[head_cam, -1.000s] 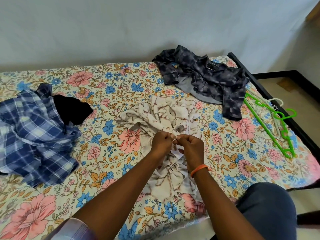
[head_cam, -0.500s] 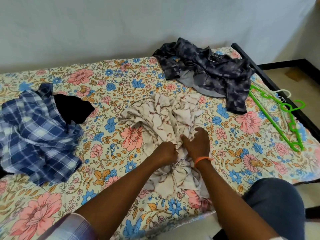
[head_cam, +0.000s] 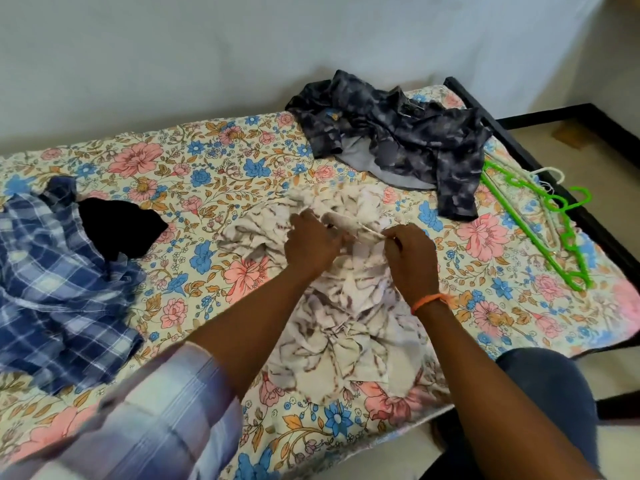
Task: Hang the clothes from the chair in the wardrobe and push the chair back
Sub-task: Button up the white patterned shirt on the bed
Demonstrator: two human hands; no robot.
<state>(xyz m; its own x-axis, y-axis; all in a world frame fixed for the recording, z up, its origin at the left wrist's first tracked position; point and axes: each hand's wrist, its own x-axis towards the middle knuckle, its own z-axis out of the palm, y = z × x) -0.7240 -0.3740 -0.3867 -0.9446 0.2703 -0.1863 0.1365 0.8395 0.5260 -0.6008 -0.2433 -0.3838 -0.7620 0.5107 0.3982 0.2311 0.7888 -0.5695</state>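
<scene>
Both hands have lifted from pressing the cream printed shirt (head_cam: 349,327) on the bed (head_cam: 214,168); left hand (head_cam: 311,244) and right hand (head_cam: 410,258) now pinch its upper edge, stretched between them. Sorting the shirt out seems the step in hand; next it needs one of the green hangers (head_cam: 540,223) lying well apart, beyond the dark camouflage shirt (head_cam: 398,140).

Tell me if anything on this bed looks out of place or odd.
Nothing looks damaged or spilled. The clothes just lie crumpled: plaid shirt at the left, dark shirt at the far side, white shirt held by both hands. The green hangers lie loose at the right edge.
</scene>
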